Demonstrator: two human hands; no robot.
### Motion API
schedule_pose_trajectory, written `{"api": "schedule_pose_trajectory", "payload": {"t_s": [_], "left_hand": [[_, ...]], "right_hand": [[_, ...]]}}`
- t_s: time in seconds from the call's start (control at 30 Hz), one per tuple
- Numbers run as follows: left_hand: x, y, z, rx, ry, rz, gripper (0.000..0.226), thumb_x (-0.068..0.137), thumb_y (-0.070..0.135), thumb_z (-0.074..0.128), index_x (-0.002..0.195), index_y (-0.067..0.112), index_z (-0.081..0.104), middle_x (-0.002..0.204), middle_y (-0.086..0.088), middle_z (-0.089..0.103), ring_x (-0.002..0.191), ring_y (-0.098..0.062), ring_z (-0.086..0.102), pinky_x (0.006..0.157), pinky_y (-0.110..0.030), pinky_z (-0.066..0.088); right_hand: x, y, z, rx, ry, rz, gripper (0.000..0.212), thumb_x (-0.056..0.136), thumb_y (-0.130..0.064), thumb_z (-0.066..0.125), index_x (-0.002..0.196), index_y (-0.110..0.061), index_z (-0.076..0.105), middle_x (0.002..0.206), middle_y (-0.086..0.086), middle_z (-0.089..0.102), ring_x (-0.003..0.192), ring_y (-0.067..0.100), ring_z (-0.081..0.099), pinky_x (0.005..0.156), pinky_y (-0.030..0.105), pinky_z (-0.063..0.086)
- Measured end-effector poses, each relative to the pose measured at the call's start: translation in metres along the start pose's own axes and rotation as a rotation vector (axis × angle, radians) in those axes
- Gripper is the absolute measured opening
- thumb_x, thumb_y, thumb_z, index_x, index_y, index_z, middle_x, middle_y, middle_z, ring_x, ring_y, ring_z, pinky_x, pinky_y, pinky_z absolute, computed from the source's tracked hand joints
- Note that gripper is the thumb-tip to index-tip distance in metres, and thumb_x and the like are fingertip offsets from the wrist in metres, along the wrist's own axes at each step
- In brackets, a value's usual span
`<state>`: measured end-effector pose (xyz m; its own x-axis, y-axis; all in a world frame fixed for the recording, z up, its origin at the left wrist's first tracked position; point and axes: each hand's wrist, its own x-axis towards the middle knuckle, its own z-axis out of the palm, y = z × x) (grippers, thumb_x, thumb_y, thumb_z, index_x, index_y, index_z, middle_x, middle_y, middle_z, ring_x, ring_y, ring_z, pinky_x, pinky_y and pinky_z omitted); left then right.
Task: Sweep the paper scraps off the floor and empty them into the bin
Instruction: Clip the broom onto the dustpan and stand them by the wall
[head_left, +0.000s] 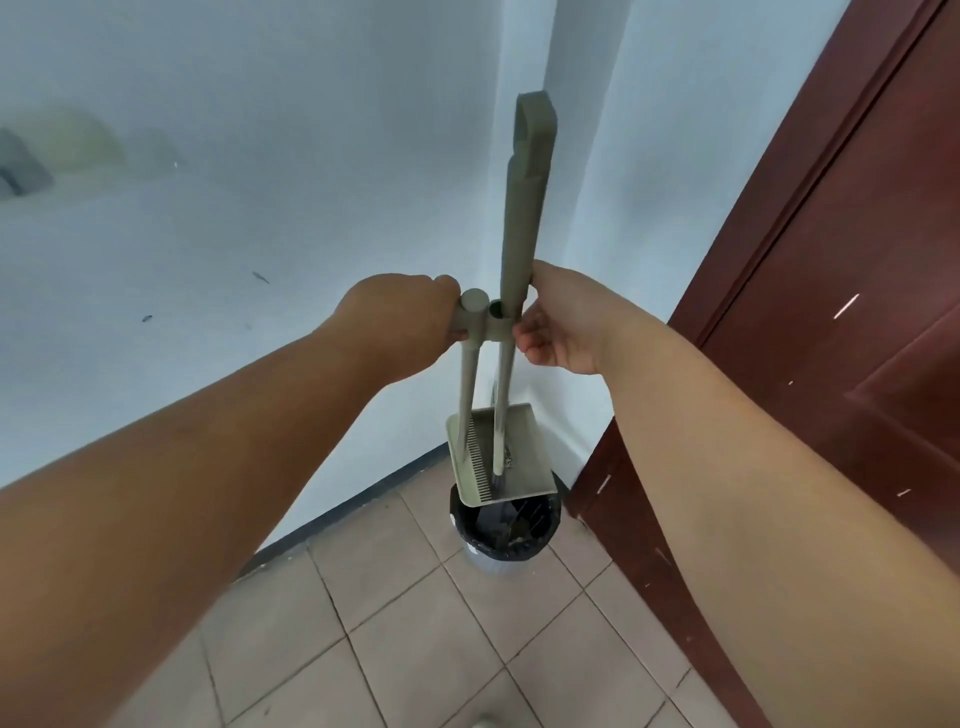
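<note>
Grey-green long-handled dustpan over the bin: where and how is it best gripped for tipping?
Probably at the top of its upright pole, beside the clip, coming from the left, where the left hand is closed on it. The grey-green long-handled dustpan hangs tilted over the black-lined round bin, so a high grip steers the tray. The right hand holds the grey-green broom handle.

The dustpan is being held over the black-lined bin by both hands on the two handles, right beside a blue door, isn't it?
Not quite: the door is dark reddish-brown, not blue, as the head view shows. The rest holds: the dustpan hangs over the black-lined bin, the left hand gripping one handle top and the right hand the taller handle.
</note>
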<state>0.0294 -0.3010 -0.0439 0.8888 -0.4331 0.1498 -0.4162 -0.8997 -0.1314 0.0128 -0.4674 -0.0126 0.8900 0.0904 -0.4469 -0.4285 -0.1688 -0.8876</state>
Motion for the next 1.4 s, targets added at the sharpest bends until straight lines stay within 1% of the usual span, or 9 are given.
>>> {"api": "schedule_pose_trajectory", "payload": {"t_s": [0.13,0.27,0.4,0.53,0.67,0.77,0.87,1.0,1.4], "left_hand": [[0.005,-0.017,-0.006,0.001,-0.011,-0.070,0.029,0.093,0.042,0.043,0.087,0.015,0.037,0.061,0.004,0.035,0.063,-0.025,0.048,0.058,-0.032,0.041],[-0.001,-0.042,-0.015,-0.004,-0.013,-0.165,0.032,0.092,0.046,0.044,0.085,0.016,0.034,0.062,0.006,0.034,0.065,-0.024,0.046,0.059,-0.032,0.037],[-0.017,-0.073,-0.027,-0.008,-0.026,-0.249,0.032,0.092,0.046,0.045,0.085,0.017,0.035,0.063,0.006,0.037,0.067,-0.024,0.047,0.060,-0.032,0.036],[-0.038,-0.112,-0.040,0.007,-0.042,-0.299,0.033,0.091,0.048,0.045,0.084,0.018,0.035,0.063,0.006,0.039,0.067,-0.024,0.048,0.061,-0.033,0.039],[-0.063,-0.159,-0.052,0.044,-0.038,-0.335,0.034,0.090,0.050,0.045,0.084,0.018,0.036,0.064,0.006,0.039,0.069,-0.023,0.048,0.061,-0.033,0.038],[-0.083,-0.197,-0.063,0.066,-0.028,-0.343,0.034,0.090,0.049,0.047,0.083,0.018,0.037,0.063,0.006,0.038,0.067,-0.022,0.046,0.059,-0.031,0.036],[-0.100,-0.232,-0.074,0.074,-0.024,-0.342,0.033,0.089,0.049,0.048,0.082,0.019,0.039,0.062,0.008,0.038,0.066,-0.021,0.045,0.059,-0.030,0.035],[-0.118,-0.270,-0.085,0.075,-0.007,-0.360,0.032,0.088,0.050,0.050,0.084,0.020,0.042,0.063,0.010,0.037,0.066,-0.018,0.043,0.059,-0.029,0.033],[-0.149,-0.318,-0.091,0.037,0.066,-0.429,0.033,0.087,0.052,0.048,0.078,0.022,0.037,0.061,0.011,0.037,0.063,-0.018,0.042,0.049,-0.025,0.025]], "right_hand": [[0.022,0.003,0.000,-0.098,0.018,-0.105,0.038,0.097,-0.028,0.043,0.069,-0.006,0.055,0.058,0.010,0.052,0.039,0.018,0.052,0.041,0.021,0.043],[0.041,0.005,0.011,-0.344,-0.013,-0.286,0.025,0.095,-0.016,0.047,0.073,-0.008,0.058,0.059,0.009,0.058,0.042,0.014,0.056,0.042,0.018,0.045],[0.057,-0.003,0.038,-0.497,-0.028,-0.444,0.007,0.091,-0.020,0.058,0.088,-0.014,0.062,0.061,0.003,0.059,0.052,0.016,0.059,0.053,0.020,0.048],[0.077,-0.016,0.076,-0.712,0.012,-0.620,0.009,0.090,-0.030,0.060,0.089,-0.021,0.062,0.070,-0.004,0.060,0.071,0.019,0.066,0.067,0.027,0.049],[0.091,-0.028,0.128,-0.801,0.027,-0.840,0.008,0.092,-0.032,0.057,0.095,-0.025,0.059,0.084,-0.010,0.054,0.072,0.005,0.053,0.064,0.011,0.038],[0.093,-0.036,0.173,-0.688,-0.059,-0.888,0.005,0.096,-0.027,0.052,0.099,-0.025,0.053,0.102,-0.010,0.057,0.088,0.008,0.059,0.076,0.017,0.045],[0.094,-0.044,0.212,-0.606,-0.097,-0.916,0.006,0.097,-0.027,0.050,0.101,-0.022,0.051,0.099,-0.010,0.064,0.098,0.010,0.063,0.081,0.025,0.049],[0.096,-0.060,0.253,-0.488,-0.093,-0.945,0.003,0.094,-0.026,0.056,0.092,-0.026,0.053,0.088,-0.017,0.065,0.092,0.000,0.063,0.075,0.013,0.044],[0.103,-0.082,0.315,-0.138,-0.338,-0.802,0.030,0.090,-0.005,0.061,0.073,-0.029,0.062,0.078,-0.024,0.070,0.081,-0.002,0.066,0.079,0.008,0.050]]}}
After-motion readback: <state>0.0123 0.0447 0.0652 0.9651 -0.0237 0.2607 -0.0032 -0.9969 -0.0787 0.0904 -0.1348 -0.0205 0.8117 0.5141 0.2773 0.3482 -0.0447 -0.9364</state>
